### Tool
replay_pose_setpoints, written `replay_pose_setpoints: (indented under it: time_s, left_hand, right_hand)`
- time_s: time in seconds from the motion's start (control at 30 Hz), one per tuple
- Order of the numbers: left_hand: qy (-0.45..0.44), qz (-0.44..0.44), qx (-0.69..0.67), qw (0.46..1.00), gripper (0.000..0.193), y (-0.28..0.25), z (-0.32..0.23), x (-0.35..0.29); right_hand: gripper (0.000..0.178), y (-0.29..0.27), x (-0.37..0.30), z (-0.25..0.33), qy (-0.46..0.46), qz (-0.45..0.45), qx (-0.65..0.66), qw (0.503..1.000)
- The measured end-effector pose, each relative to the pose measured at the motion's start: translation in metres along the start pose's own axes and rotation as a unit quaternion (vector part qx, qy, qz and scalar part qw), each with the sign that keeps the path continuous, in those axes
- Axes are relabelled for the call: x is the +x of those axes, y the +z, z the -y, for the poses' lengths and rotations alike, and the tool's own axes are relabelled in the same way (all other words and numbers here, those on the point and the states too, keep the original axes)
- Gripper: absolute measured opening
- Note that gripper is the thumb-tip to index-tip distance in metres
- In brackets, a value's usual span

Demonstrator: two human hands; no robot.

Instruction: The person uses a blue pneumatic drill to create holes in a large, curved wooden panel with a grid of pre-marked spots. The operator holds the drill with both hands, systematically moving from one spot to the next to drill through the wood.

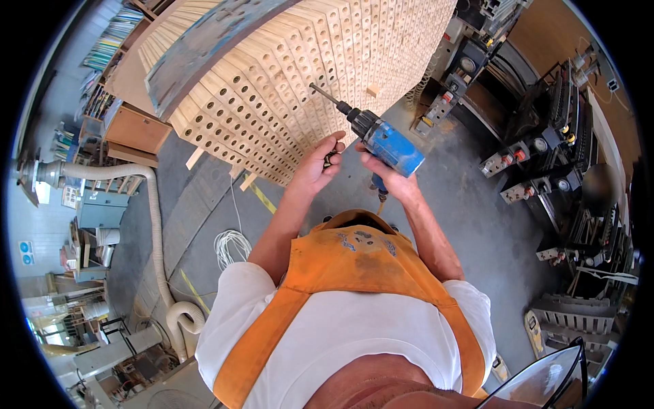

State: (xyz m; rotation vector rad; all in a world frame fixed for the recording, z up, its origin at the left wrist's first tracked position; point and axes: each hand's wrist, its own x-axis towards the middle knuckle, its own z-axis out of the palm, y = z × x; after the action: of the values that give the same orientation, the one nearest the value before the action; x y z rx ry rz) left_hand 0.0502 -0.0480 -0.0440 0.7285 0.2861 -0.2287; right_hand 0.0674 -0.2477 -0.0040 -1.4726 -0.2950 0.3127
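Note:
My right hand (390, 176) is closed round the grip of a blue cordless drill (395, 146). A long bit (325, 93) in its black chuck points up and left at a stack of pale wooden bars (289, 80) drilled with rows of round holes. Whether the bit's tip touches the wood, I cannot tell. Just left of the drill, my left hand (317, 165) is curled, with thumb and fingers together and small dark pieces (332, 160) showing in it. Many holes at the stack's lower left look dark inside; others are paler.
A worn bluish-grey beam (204, 51) lies across the stack's top. A small wood block (372, 89) sticks out from its face. Coiled white cable (232, 246) and a ribbed hose (155, 232) lie on the left. Black machinery (545, 136) lines the right.

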Motion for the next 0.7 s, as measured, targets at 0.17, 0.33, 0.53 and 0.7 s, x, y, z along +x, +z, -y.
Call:
replay_pose_setpoints:
  time_s: [0.17, 0.33, 0.53, 0.7]
  left_hand:
    - [0.091, -0.026, 0.086, 0.992, 0.026, 0.015, -0.024, -0.013]
    - [0.150, -0.024, 0.043, 0.988, 0.019, 0.020, -0.048, -0.015]
    - [0.131, 0.021, 0.128, 0.983, 0.024, 0.027, -0.057, -0.020]
    - [0.136, -0.022, 0.169, 0.976, 0.025, 0.038, -0.058, -0.012]
  right_hand:
    - [0.032, -0.005, -0.002, 0.000, -0.040, 0.005, -0.049, 0.998]
    - [0.035, -0.020, -0.026, 0.004, -0.053, 0.046, 0.014, 0.997]
    - [0.037, -0.044, -0.031, -0.003, 0.035, 0.089, 0.122, 0.988]
    - [0.032, -0.036, -0.035, -0.012, 0.006, 0.061, 0.068, 0.996]
